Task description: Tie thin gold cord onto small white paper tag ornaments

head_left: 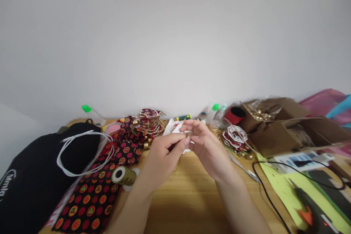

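- Bench, wooden, pale brown; bare strip of it below and between the two forearms, the hands above it at mid-width.
- Cloth, black with red and orange roundels; along the left side of the bench, well apart from the fingers.
- Left hand; reaches in from lower left. Thumb and forefinger brought together, apparently pinching the small piece at their tips.
- Right hand; reaches in from lower right, palm turned inward, fingers curled toward the left fingertips. Whether it grips anything cannot be told; the fingers mask the contact.
- Ornament stack, octagonal face uppermost; on the bench to the right of the right hand, not touched.
- Spool, olive thread; tilted, just left of the left forearm.
- White wrapping; behind the fingers, partly covered by them.
- Small piece, brownish gold, mostly concealed; where the two sets of fingertips meet, in front of the white wrapping. It lies off the end of the left thumb and forefinger, and left of the right palm. Nearer hand: the left, judged by its pinch, with right fingertips close beside. Long axis: cannot be told.
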The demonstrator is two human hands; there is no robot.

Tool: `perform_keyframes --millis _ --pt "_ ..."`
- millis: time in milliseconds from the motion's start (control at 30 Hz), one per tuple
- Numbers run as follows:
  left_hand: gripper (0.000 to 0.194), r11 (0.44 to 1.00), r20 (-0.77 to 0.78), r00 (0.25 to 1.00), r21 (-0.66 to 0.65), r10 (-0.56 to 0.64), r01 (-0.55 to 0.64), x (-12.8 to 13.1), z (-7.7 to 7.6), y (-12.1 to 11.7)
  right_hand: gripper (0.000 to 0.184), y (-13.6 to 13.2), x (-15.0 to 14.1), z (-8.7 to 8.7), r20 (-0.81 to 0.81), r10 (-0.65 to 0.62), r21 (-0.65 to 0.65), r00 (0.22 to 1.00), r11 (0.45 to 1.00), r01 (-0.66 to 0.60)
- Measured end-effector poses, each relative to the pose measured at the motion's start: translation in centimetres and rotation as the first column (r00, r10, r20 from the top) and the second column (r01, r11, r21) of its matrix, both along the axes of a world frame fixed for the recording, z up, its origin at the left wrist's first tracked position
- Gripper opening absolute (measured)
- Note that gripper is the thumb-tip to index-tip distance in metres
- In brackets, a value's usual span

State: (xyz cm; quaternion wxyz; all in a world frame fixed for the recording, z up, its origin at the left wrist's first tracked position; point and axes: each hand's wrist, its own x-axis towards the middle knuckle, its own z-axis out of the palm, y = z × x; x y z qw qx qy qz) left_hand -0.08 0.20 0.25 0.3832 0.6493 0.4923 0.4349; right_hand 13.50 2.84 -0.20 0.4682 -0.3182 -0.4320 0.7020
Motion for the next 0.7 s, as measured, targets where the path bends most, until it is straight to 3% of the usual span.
perform_keyframes --millis 233,400,533,700 --pt "0.035 1.000 0.002 1.000 0.002 0.001 -0.001 -0.08 -0.04 0.19 0.027 0.11 -0.17 -0.08 -0.068 -0.053 -0.059 0.996 0.997 0.049" --pt "0.036 1.000 0.033 0.999 -0.017 -0.011 0.012 -0.16 -0.06 0.26 0.021 0.16 -0.03 0.01 -0.088 0.010 -0.078 0.996 0.997 -0.016" --pt "0.034 1.000 0.054 0.998 0.000 -0.019 0.019 -0.18 -0.11 0.29 0.020 0.06 0.04 -0.02 -0.027 0.081 -0.053 0.996 0.995 -0.082" --pt "0.030 0.996 -0.040 0.999 0.084 0.025 -0.022 -0.13 -0.22 0.21 0.023 -0.16 -0.04 0.03 0.095 0.007 0.051 0.995 0.999 -0.012"
